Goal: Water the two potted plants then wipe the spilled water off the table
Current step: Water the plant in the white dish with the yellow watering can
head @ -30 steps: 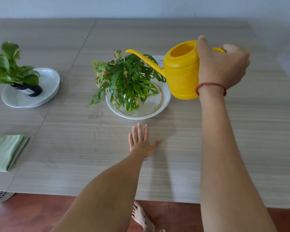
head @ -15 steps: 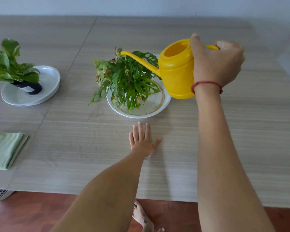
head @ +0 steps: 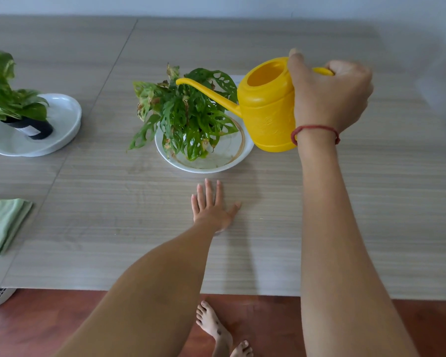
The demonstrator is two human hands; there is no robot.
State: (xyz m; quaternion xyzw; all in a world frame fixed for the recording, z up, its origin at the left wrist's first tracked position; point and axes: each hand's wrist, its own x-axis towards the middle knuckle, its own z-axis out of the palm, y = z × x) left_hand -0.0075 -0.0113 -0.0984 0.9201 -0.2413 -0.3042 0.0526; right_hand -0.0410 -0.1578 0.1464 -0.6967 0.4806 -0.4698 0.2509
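Watering can (head: 267, 109): held above the table's middle, spout running leftward, its tip over the holed-leaf plant (head: 188, 112).
Right hand (head: 327, 96): clamped on the can's handle, nearer the job.
Left hand (head: 213, 206): flat, fingers spread, empty, toward the near edge.
Second plant (head: 8, 99): at the left edge, well apart.
Green cloth (head: 3, 224): near-left corner.

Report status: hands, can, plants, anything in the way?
Right hand grips can, spout over centre plant. Left hand flat on table, empty. Left plant untouched. Nothing in the way.
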